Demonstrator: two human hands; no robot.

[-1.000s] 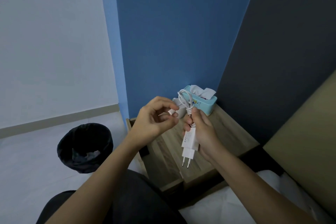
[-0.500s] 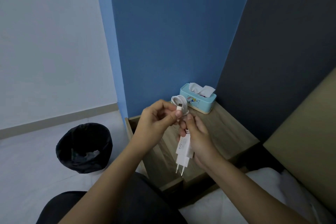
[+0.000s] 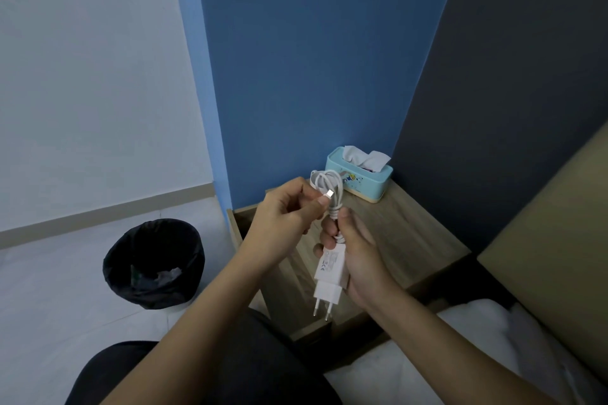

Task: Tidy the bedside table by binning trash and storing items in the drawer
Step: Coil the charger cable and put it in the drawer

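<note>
Charger (image 3: pixel 330 276), white, 2 prongs down, held above the worktop (image 3: pixel 404 240) front edge; right hand (image 3: pixel 353 256) wrapped around its body. Coiled cable (image 3: pixel 330 189) rises above; left hand (image 3: pixel 286 223) pinches the connector end. Beyond, tissue box (image 3: pixel 360 179) at the wall. Black bin (image 3: pixel 154 263) on floor, left.

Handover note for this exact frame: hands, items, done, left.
Left hand: pinching the white cable's connector end at the coiled white charging cable.
Right hand: gripping the white two-pin wall charger, pins down, above the wooden bedside table.
Light-blue tissue box: on the table's back corner.
Black-lined round bin: on the floor, some trash inside.
Done: cable mostly bundled.
Left: store the charger; the drawer is not clearly visible.
</note>
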